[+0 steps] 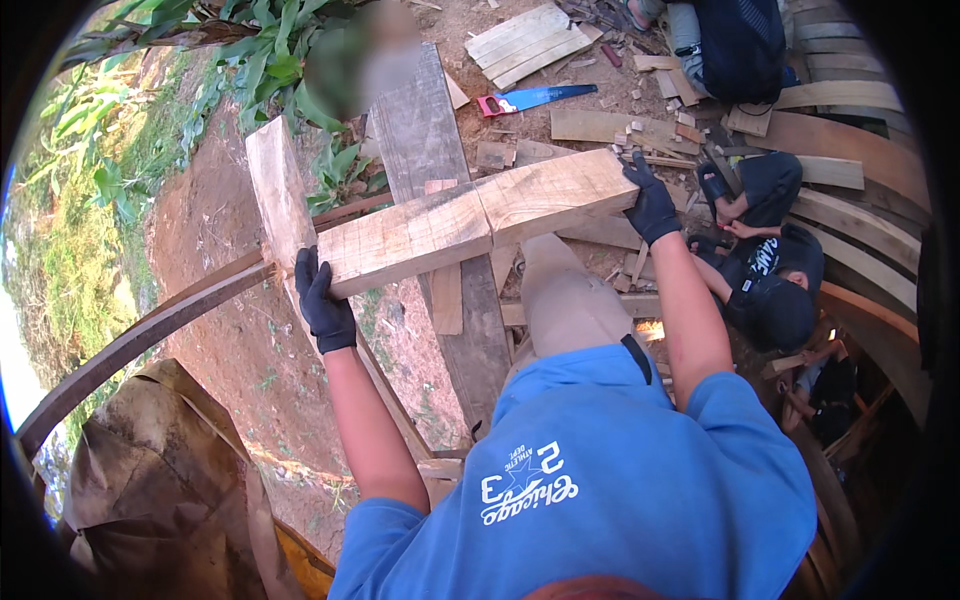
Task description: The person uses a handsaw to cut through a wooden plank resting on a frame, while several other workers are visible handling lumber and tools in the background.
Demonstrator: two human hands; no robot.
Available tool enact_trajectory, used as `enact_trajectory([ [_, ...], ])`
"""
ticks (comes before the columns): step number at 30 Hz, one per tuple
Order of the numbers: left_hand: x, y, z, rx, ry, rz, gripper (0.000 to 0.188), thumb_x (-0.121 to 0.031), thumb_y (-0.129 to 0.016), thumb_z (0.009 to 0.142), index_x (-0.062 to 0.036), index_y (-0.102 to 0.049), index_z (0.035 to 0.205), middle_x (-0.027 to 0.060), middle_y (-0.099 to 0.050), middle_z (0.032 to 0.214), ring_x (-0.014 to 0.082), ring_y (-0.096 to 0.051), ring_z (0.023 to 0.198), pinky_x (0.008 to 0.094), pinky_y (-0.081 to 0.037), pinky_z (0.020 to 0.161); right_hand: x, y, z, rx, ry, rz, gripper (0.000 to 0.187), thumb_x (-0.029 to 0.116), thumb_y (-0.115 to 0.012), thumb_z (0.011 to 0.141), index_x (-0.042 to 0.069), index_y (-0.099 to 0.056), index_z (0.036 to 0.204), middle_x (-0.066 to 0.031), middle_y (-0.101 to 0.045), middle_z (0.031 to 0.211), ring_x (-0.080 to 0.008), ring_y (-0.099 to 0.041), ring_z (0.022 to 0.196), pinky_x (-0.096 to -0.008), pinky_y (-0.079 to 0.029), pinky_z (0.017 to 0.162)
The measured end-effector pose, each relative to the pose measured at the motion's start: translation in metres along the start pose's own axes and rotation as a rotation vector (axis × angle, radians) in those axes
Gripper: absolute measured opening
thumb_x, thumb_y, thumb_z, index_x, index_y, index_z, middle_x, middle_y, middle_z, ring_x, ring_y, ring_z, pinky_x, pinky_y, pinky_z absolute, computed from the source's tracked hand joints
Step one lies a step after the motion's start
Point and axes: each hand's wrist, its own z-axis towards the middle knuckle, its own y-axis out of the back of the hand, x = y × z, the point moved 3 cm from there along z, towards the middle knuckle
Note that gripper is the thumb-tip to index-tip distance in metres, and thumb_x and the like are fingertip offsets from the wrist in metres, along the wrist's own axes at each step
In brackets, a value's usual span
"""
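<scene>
A thick pale wooden beam (410, 235) lies crosswise in front of me, its right end raised and a thin dark line across its middle. I cannot tell whether that line is a cut or a joint between two pieces. My left hand (323, 303), in a black glove, is closed round the beam's left end. Beside that hand a second squared timber (280, 185) slants up to the left, near or touching the beam. My right hand (652, 203), gloved too, grips the right end, fingers over the end face. Under the beam runs a weathered grey plank (425, 140).
A handsaw (545, 98) with a blue blade lies on the dirt beyond. Boards (530, 45) and wood offcuts are scattered around it. Several people crouch at the right, one in a dark cap (780, 315). A curved rail (140, 335) and brown tarp (160, 480) stand at the left.
</scene>
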Motion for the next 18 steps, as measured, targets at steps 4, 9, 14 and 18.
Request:
enact_trajectory([
  [4, -0.007, 0.001, -0.005, -0.029, 0.202, -0.028, 0.056, -0.004, -0.062, 0.096, 0.0022, -0.054, 0.151, 0.0153, -0.063, 0.146, 0.0274, -0.057, 0.137, 0.0420, -0.042, 0.119, -0.003, 0.012, 0.007, 0.053, -0.216, -0.079, 0.073, 0.018, -0.069, 0.096, 0.006, -0.042, 0.162, -0.0117, -0.057, 0.154, -0.0274, -0.058, 0.137, -0.0460, -0.051, 0.110],
  [9, -0.017, 0.010, 0.014, 0.172, 0.563, 0.501, 0.063, -0.023, -0.060, 0.095, 0.0038, -0.053, 0.151, 0.0206, -0.063, 0.143, 0.0327, -0.062, 0.132, 0.0445, -0.046, 0.115, 0.000, 0.038, 0.028, 0.431, -0.262, -0.482, 0.073, 0.022, -0.074, 0.094, 0.002, -0.046, 0.159, -0.0081, -0.062, 0.145, -0.0227, -0.067, 0.123, -0.0423, -0.055, 0.106],
  [14, 0.007, -0.020, 0.024, -0.198, 0.287, 1.445, 0.123, -0.094, -0.036, 0.088, 0.0144, -0.058, 0.142, 0.0348, -0.058, 0.147, 0.0480, -0.057, 0.137, 0.0506, -0.042, 0.117, -0.020, 0.006, 0.046, -0.022, -0.298, -1.081, 0.069, 0.033, -0.062, 0.103, 0.001, -0.043, 0.161, -0.0169, -0.067, 0.139, -0.0278, -0.065, 0.128, -0.0433, -0.054, 0.105],
  [18, 0.000, -0.030, 0.018, -0.291, 0.290, 1.357, 0.116, -0.091, -0.034, 0.091, 0.0132, -0.070, 0.126, 0.0382, -0.067, 0.129, 0.0481, -0.063, 0.129, 0.0513, -0.045, 0.113, -0.010, -0.014, 0.039, -0.313, -0.148, -1.599, 0.077, 0.055, -0.056, 0.103, -0.001, -0.051, 0.156, -0.0295, -0.067, 0.138, -0.0376, -0.061, 0.134, -0.0439, -0.045, 0.113],
])
